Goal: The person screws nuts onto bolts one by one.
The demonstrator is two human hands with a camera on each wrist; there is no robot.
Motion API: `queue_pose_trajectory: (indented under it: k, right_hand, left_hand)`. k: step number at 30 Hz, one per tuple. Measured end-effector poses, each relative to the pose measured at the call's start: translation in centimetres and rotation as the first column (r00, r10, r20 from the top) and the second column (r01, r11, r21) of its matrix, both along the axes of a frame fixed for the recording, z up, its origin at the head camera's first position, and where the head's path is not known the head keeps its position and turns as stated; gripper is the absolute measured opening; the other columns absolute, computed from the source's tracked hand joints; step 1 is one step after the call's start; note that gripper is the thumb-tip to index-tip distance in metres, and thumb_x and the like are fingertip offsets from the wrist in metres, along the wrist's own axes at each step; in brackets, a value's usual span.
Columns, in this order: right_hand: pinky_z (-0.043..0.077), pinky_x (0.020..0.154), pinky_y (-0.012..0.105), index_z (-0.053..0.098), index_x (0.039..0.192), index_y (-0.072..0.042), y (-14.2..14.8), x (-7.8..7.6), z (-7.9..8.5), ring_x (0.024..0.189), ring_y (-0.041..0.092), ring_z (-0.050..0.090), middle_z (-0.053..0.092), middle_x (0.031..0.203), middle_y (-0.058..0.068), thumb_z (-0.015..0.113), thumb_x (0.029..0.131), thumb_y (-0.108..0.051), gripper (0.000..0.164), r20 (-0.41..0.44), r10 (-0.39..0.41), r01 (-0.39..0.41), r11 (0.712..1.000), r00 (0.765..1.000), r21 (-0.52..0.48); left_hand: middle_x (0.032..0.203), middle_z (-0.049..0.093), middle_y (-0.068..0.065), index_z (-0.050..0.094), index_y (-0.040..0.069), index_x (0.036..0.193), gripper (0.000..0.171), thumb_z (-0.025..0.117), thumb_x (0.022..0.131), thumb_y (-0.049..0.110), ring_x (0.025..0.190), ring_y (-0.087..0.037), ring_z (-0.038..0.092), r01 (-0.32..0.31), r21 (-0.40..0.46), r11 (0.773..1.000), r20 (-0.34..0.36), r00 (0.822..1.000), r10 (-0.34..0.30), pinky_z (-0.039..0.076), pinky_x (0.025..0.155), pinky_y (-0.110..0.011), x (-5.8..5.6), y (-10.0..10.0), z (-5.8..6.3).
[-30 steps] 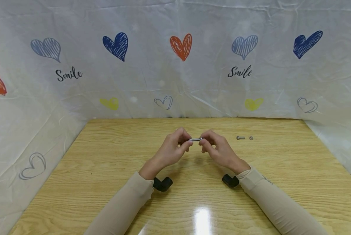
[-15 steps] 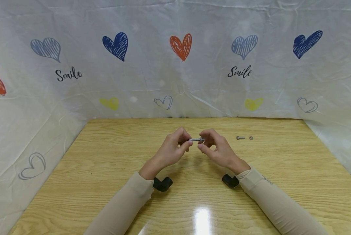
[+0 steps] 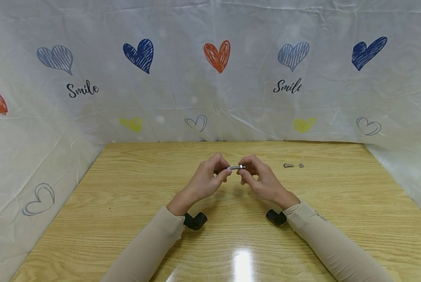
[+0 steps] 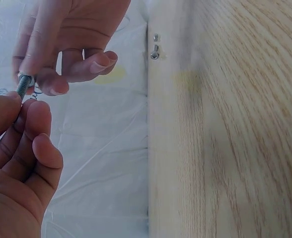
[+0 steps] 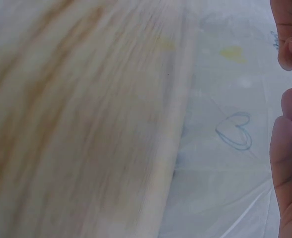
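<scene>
In the head view my left hand (image 3: 210, 178) pinches a metal bolt (image 3: 234, 168) between thumb and fingers, holding it level above the table. A hex nut (image 3: 241, 167) sits on the bolt near its right end. My right hand (image 3: 263, 178) has its thumb and index fingertip at that nut. Seen from the left wrist, the bolt's thread (image 4: 22, 88) runs up to the nut (image 4: 26, 77), where the right index finger lies. The bolt's other end is hidden in the left fingers. Only fingers of both hands show at the right wrist view's edge.
On the wooden table (image 3: 143, 184), right of my hands, lie a second bolt (image 3: 288, 165) and a loose nut (image 3: 301, 165). A white cloth (image 3: 245, 98) printed with hearts hangs behind the table. Black angular pieces (image 3: 195, 221) stick out below both wrists.
My right fingers were at the bolt's end, spread apart half a second ago, showing the nut, and have now closed in on it again. The left hand has held the bolt still.
</scene>
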State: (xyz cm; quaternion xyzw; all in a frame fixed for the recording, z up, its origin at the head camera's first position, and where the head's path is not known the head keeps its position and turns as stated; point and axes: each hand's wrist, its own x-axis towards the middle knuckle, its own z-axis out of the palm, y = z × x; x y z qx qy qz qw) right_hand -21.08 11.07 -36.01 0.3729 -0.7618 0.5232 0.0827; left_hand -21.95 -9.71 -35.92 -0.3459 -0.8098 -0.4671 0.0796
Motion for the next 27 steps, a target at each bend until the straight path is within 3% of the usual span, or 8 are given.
queue_pose_trajectory:
  k: [4, 7, 11, 15, 18, 22, 27]
  right_hand:
    - [0.051, 0.062, 0.031, 0.056, 0.105, -0.003, 0.1, -0.9, -1.3, 0.067, 0.024, 0.061, 0.061, 0.085, 0.01, 0.05, 0.098, -0.001, 0.009, 0.02, -0.033, 0.032, 0.999, 0.999, 0.01]
    - [0.051, 0.065, 0.03, 0.058, 0.102, -0.009, 0.3, -1.6, -2.3, 0.068, 0.021, 0.062, 0.063, 0.084, 0.007, 0.049, 0.099, -0.004, 0.01, 0.019, -0.051, 0.051, 0.999, 0.999, 0.011]
    - [0.052, 0.065, 0.03, 0.059, 0.101, -0.013, 0.5, -2.0, -2.7, 0.069, 0.016, 0.061, 0.062, 0.084, 0.001, 0.049, 0.1, -0.008, 0.011, -0.004, -0.034, 0.034, 0.999, 0.999, -0.012]
    - [0.051, 0.063, 0.033, 0.057, 0.107, -0.005, 0.2, -0.7, -1.0, 0.069, 0.019, 0.062, 0.063, 0.084, 0.006, 0.053, 0.098, -0.004, 0.01, 0.0, -0.047, 0.047, 0.999, 0.999, 0.009]
    - [0.049, 0.063, 0.034, 0.053, 0.113, 0.002, 0.0, 0.4, 0.5, 0.071, 0.023, 0.063, 0.063, 0.087, 0.012, 0.059, 0.093, 0.001, 0.022, 0.01, -0.074, 0.073, 0.996, 0.997, 0.043]
    - [0.05, 0.063, 0.035, 0.049, 0.116, 0.003, -0.1, 0.5, 0.6, 0.073, 0.027, 0.064, 0.064, 0.093, 0.018, 0.062, 0.089, 0.004, 0.03, -0.003, -0.06, 0.06, 0.998, 0.998, 0.026]
    - [0.053, 0.064, 0.038, 0.048, 0.112, 0.004, -0.1, 0.3, 0.3, 0.067, 0.024, 0.064, 0.062, 0.088, 0.016, 0.059, 0.091, 0.007, 0.024, -0.029, -0.018, 0.018, 1.0, 0.999, -0.006]
  left_hand:
    - [0.083, 0.06, -0.002, 0.053, 0.004, 0.097, 0.005, 0.058, 0.096, 0.006, 0.065, -0.029, 0.061, -0.003, 0.006, 1.0, -0.003, 1.0, 0.003, 0.049, 0.057, -0.027, 0.1, 0.1, 0.1]
    - [0.082, 0.059, -0.002, 0.052, 0.005, 0.096, 0.006, 0.058, 0.095, 0.004, 0.065, -0.028, 0.06, 0.0, 0.005, 1.0, -0.013, 1.0, 0.0, 0.049, 0.057, -0.027, 0.1, 0.2, 0.1]
    - [0.082, 0.058, -0.001, 0.052, 0.005, 0.096, 0.006, 0.058, 0.095, 0.005, 0.063, -0.018, 0.059, 0.0, -0.003, 1.0, -0.023, 1.0, 0.0, 0.049, 0.057, -0.027, 0.1, 0.2, 0.1]
    - [0.081, 0.058, -0.001, 0.053, 0.003, 0.096, 0.007, 0.058, 0.096, 0.008, 0.063, -0.012, 0.058, 0.008, 0.001, 1.0, -0.025, 1.0, -0.008, 0.049, 0.057, -0.027, 0.1, 0.1, 0.1]
    - [0.081, 0.058, -0.001, 0.052, 0.002, 0.097, 0.011, 0.057, 0.097, 0.012, 0.062, -0.012, 0.057, 0.011, -0.001, 1.0, -0.022, 1.0, -0.011, 0.048, 0.056, -0.027, 0.0, 0.0, 0.1]
    - [0.082, 0.058, 0.0, 0.052, 0.0, 0.098, 0.015, 0.056, 0.098, 0.015, 0.063, -0.009, 0.056, 0.008, -0.012, 1.0, -0.017, 1.0, -0.008, 0.048, 0.055, -0.027, 0.1, 0.0, 0.1]
    - [0.081, 0.058, 0.0, 0.053, 0.003, 0.097, 0.009, 0.057, 0.097, 0.011, 0.062, -0.008, 0.056, 0.003, -0.013, 1.0, -0.023, 1.0, -0.003, 0.048, 0.055, -0.027, 0.0, 0.0, 0.1]
